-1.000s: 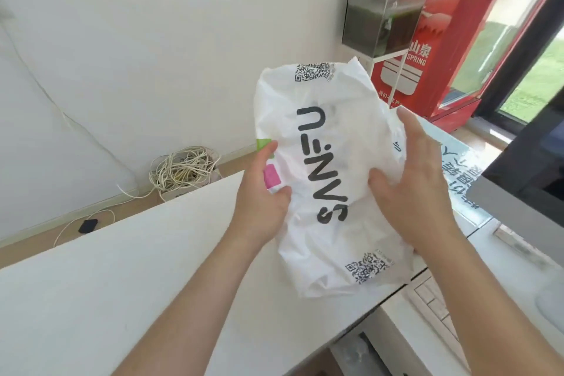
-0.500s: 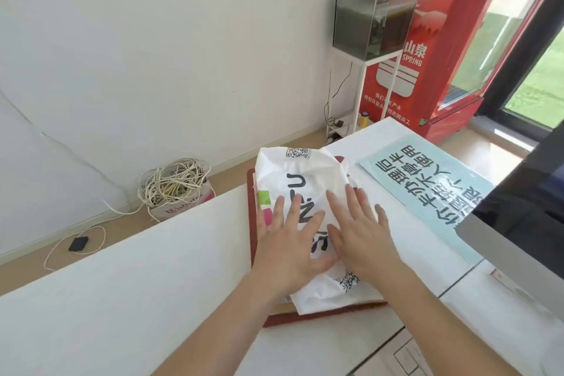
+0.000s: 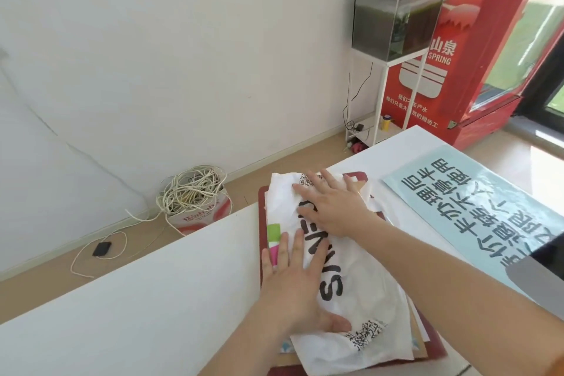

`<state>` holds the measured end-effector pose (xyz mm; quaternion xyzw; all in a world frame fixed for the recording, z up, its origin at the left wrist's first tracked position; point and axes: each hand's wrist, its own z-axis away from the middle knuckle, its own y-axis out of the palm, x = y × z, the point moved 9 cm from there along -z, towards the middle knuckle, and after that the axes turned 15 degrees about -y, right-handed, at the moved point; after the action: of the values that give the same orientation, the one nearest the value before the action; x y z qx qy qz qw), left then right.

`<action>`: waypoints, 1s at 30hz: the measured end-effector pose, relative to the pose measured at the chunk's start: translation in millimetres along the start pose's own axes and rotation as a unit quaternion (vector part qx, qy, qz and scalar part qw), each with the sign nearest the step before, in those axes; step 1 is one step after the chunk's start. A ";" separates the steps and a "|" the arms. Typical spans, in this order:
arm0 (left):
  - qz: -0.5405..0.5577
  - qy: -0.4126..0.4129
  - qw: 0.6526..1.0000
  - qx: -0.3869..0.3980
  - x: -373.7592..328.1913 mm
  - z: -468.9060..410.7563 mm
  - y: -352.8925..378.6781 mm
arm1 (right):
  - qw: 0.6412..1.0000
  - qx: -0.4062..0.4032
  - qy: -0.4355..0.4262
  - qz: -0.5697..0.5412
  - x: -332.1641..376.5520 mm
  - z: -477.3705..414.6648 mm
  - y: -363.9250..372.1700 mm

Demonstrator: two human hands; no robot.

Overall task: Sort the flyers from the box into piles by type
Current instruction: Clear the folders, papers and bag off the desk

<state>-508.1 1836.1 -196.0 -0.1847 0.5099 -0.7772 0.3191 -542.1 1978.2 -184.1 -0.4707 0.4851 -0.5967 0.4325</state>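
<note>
White sheet (image 3: pixel 366 293) sits on top of the stack in the dark red box (image 3: pixel 261 223). It's crumpled, with black lettering and a QR code at each end.

Left hand (image 3: pixel 293 284) is flat on the near half. Fingers are straight and slightly spread, thumb out toward the near QR code, gripping nothing. Right hand (image 3: pixel 332 207) is flat on the far half, fingers straight and spread, tips at the far QR code, also holding nothing. Both are palm down.

Box contents: a green-and-pink flyer (image 3: pixel 273 235) pokes out on the left by my left fingertips. Brown and white sheet edges (image 3: pixel 418 342) show at the near right corner (count and type unreadable).

The box is on the white table (image 3: pixel 152 299). Just to its right a pale blue sign (image 3: pixel 476 210) lies flat, with a monitor (image 3: pixel 537 272) corner over it.

Beyond the table: a cable coil (image 3: pixel 192 189) in a carton (image 3: pixel 198 218) on the floor, a fish tank (image 3: pixel 396 18) on a white stand (image 3: pixel 381 107), and a red drinks fridge (image 3: pixel 476 55).
</note>
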 end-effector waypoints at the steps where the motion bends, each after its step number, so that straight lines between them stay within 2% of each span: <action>1: 0.017 0.015 0.999 -0.024 1.7 1.6 0.3 | 1.000 0.000 0.018 -0.026 -8.2 -2.4 6.8; 4: 0.030 0.075 0.987 -0.142 5.6 13.4 -1.1 | 0.997 -0.025 0.040 -0.057 -18.8 -5.9 15.1; 8: 0.049 0.113 0.974 -0.189 8.2 23.8 3.9 | 0.994 -0.075 0.042 -0.061 -16.9 -4.8 9.0; 10: 0.059 0.130 0.966 -0.218 5.6 28.4 1.3 | 0.994 -0.076 0.041 -0.071 -18.3 -4.3 10.0; 12: 0.054 0.112 0.966 -0.227 0.4 28.0 -11.5 | 0.990 -0.081 0.034 -0.109 -20.1 -5.3 9.3; 14: 0.057 0.050 0.969 -0.233 -3.2 18.6 -42.2 | 0.979 -0.120 0.031 -0.161 -21.4 -1.6 -6.2; 16: 0.041 0.001 0.973 -0.227 -5.9 -1.9 -65.9 | 0.971 -0.172 0.042 -0.158 -22.6 16.0 -30.1; 18: 0.022 -0.020 0.979 -0.203 -8.7 -23.0 -70.6 | 0.973 -0.180 0.086 -0.115 -23.5 49.9 -46.1; 20: 0.034 -0.044 0.991 -0.121 -4.2 -40.0 -56.2 | 0.966 -0.121 0.188 -0.131 -32.3 91.5 -37.6; 22: 0.105 -0.055 0.990 -0.079 6.3 -41.7 -49.0 | 0.938 -0.041 0.280 -0.203 -37.3 130.0 -10.2; 25: 0.209 -0.076 0.955 -0.194 43.0 -14.3 -64.0 | 0.896 -0.009 0.309 -0.318 -33.4 151.8 19.5; 26: 0.224 -0.096 0.949 -0.200 56.3 -3.1 -58.8 | 0.885 -0.022 0.308 -0.347 -32.3 152.7 20.3; 29: 0.377 -0.132 0.916 -0.043 68.4 15.8 -13.4 | 0.865 -0.067 0.314 -0.386 -34.7 149.0 11.6; 30: 0.392 -0.136 0.910 -0.017 64.3 17.6 -4.7 | 0.865 -0.073 0.317 -0.381 -35.6 147.1 9.3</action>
<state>-545.6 1781.5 -187.0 -0.0795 0.5059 -0.5480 0.6614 -390.7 1986.1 -185.7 -0.4350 0.4209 -0.7949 -0.0412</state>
